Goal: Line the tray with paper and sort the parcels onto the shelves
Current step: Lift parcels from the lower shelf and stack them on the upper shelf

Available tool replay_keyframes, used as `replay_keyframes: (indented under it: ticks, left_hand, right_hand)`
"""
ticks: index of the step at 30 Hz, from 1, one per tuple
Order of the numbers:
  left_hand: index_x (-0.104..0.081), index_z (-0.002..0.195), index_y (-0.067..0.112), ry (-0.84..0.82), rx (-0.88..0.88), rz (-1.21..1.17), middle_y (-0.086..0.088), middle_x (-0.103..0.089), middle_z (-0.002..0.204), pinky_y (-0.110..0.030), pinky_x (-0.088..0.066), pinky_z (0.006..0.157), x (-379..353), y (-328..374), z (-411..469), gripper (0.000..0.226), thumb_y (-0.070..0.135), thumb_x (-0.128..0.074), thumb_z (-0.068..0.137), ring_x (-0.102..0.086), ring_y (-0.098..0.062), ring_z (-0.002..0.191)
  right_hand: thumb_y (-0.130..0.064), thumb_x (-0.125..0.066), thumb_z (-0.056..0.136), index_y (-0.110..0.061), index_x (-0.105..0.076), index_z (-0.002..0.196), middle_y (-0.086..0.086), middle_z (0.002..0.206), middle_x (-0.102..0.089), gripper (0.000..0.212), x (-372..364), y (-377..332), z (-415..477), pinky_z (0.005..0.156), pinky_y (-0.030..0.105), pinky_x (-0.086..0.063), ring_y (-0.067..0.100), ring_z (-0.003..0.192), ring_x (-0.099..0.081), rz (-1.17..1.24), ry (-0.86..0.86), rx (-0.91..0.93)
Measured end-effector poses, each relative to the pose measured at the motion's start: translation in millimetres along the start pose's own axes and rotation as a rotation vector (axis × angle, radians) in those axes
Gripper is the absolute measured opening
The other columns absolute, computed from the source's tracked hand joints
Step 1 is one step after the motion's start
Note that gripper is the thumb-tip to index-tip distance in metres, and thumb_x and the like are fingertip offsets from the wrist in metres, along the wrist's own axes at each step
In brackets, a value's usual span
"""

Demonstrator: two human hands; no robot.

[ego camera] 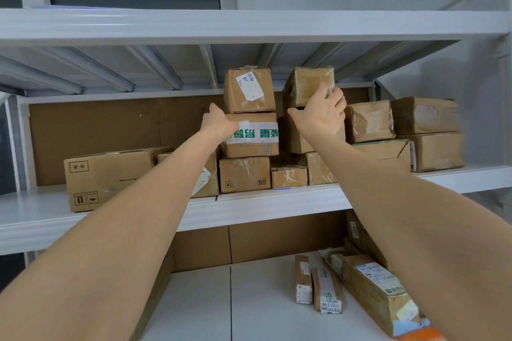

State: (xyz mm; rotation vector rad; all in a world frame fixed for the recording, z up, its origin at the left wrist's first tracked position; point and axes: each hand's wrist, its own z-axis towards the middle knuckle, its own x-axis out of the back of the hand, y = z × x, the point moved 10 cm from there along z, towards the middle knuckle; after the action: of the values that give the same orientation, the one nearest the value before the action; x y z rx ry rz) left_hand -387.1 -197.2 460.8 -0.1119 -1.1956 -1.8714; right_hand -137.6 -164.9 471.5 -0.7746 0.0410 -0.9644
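Both my arms reach up to the middle shelf (263, 203), which holds several brown cardboard parcels. My left hand (219, 123) rests against the left side of a box with white tape and green lettering (256, 134); its fingers are hidden behind the box. On that box stands a parcel with a white label (249, 90). My right hand (321, 112) holds a small tape-wrapped box (310, 84) at the top of the neighbouring stack, fingers spread over its lower right face and thumb stretched out under it.
A large box (110, 177) sits at the left of the middle shelf, more parcels (426, 133) at its right. The lower shelf (249, 299) carries several slim parcels (318, 285) and a long package (379, 293). The shelf above (249, 26) hangs close over the stacks.
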Motion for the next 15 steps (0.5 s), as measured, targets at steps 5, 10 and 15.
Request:
replay_keyframes:
  ticks: [5, 10, 15]
  left_hand:
    - [-0.018, 0.150, 0.013, 0.188, -0.147, 0.060, -0.014, -0.030, 0.148, -0.031, -0.045, 0.084, 30, 0, -9, 0.067, 0.021, -0.055, 0.094, -0.050, -0.028, 0.121]
    - [-0.031, 0.145, 0.017, 0.261, -0.288, 0.099, -0.010, -0.033, 0.147, -0.027, -0.043, 0.085, 46, -4, -22, 0.058, 0.017, -0.057, 0.093, -0.048, -0.024, 0.124]
    - [-0.039, 0.139, 0.020, 0.247, -0.438, 0.110, -0.006, -0.039, 0.142, -0.023, -0.043, 0.081, 51, -11, -37, 0.048, 0.019, -0.056, 0.094, -0.049, -0.019, 0.122]
  right_hand:
    - [-0.026, -0.065, 0.087, -0.015, -0.036, 0.139, 0.016, 0.147, -0.031, 0.061, -3, -22, -27, 0.110, 0.045, -0.033, 0.035, 0.134, -0.030, -0.034, 0.030, 0.050]
    - [-0.020, -0.062, 0.090, -0.019, -0.038, 0.139, 0.012, 0.143, -0.033, 0.054, -9, -39, -56, 0.103, 0.039, -0.034, 0.031, 0.129, -0.034, -0.033, 0.042, 0.045]
    - [-0.023, -0.062, 0.089, -0.020, -0.037, 0.139, 0.010, 0.142, -0.034, 0.056, -15, -55, -90, 0.103, 0.036, -0.034, 0.028, 0.127, -0.036, -0.043, 0.034, 0.048]
